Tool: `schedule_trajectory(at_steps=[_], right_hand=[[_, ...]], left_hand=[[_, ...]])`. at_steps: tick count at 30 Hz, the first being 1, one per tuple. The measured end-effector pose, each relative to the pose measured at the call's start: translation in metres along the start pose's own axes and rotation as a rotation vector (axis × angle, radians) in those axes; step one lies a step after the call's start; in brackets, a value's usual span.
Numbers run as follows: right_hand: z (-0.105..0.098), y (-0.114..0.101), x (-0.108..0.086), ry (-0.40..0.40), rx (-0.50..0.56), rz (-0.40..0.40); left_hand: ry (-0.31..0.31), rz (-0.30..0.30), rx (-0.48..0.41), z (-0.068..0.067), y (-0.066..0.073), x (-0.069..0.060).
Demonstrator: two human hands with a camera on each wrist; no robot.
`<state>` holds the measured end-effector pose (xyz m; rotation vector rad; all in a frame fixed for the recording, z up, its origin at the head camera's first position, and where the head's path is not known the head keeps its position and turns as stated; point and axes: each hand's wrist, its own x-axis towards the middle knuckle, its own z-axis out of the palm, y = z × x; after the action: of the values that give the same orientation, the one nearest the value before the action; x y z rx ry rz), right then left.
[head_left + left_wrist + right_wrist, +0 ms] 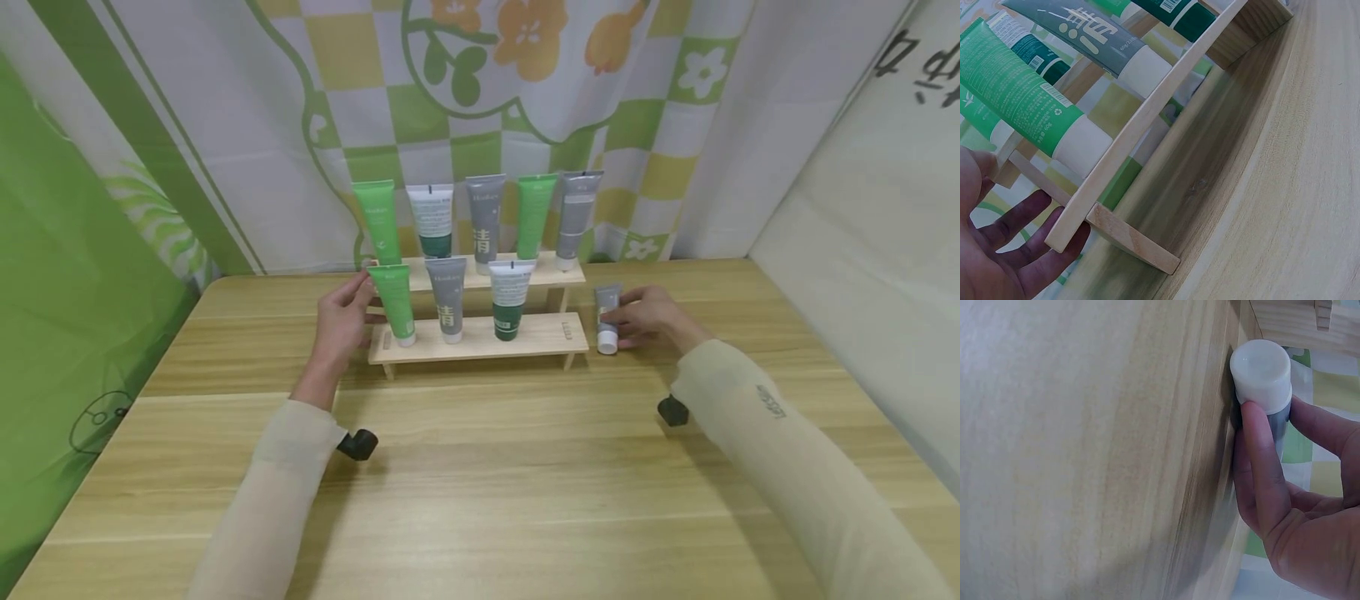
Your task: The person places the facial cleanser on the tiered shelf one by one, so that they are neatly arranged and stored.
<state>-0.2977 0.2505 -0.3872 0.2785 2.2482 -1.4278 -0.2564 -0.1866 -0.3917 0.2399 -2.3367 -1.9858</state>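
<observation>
My left hand [345, 312] holds the left end of a two-tier wooden rack [480, 354]. In the left wrist view its thumb is at the upper shelf and its fingers [1054, 265] are by the lower board's end. A green tube [393, 302] with a white cap stands nearest that hand. To the right of the rack, my right hand [648, 317] grips a small grey tube [608, 300]. That tube's white cap [1263, 372] faces the right wrist camera. It is low over the table; whether it touches the wood I cannot tell.
On the lower shelf also stand a grey tube [448, 296] and a white-and-green tube [510, 300]. Several more tubes line the upper shelf [517, 271]. A patterned curtain [480, 125] hangs behind the table [487, 483], and a white panel [870, 225] borders it on the right.
</observation>
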Motion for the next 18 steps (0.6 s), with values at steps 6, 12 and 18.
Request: schedule_trajectory(at_steps=[6, 12, 18], right_hand=[[-0.0016, 0.0022, 0.0006, -0.008, 0.023, -0.001], [-0.0015, 0.0053, -0.0005, -0.018, 0.056, 0.003], [-0.0024, 0.0082, -0.003, -0.028, 0.104, -0.012]], left_hand=[[-0.002, 0.0, -0.001, -0.0002, -0.0003, 0.0002], [0.002, 0.011, -0.004, -0.0005, -0.0011, 0.0005], [0.0, 0.017, 0.003, 0.0001, -0.0021, 0.0013]])
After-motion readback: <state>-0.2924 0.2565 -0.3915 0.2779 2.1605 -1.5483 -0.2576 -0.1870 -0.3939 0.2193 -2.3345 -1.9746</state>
